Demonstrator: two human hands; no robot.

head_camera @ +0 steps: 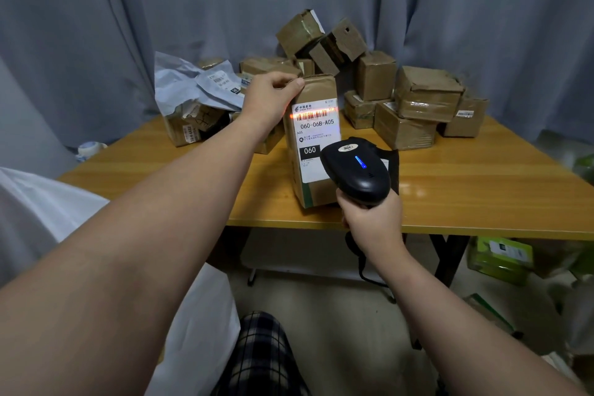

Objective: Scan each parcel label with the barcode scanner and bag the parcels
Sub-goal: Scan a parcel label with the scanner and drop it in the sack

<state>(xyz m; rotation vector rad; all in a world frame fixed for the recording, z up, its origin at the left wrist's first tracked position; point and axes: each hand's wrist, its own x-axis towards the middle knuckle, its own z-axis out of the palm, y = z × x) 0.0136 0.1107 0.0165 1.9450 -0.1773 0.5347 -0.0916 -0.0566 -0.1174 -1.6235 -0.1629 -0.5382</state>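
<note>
Table (482,170) carried the heap of boxes (418,96) at its far edge. Nearer its front edge stood the parcel (316,138), upright, left hand (271,95) stretched out and clamped on its top. Right hand (373,222), fist wrapped round the scanner (356,169), threw red across the label (316,135).

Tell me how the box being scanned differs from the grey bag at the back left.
The box is stiff brown cardboard, while the bag is soft, crumpled grey plastic. The box stands upright near the table's front edge, held at its top by the left hand; the bag slumps untouched over parcels at the back. The scanner's red line crosses the box's barcode; the bag's label is unlit. Both carry white labels.
</note>
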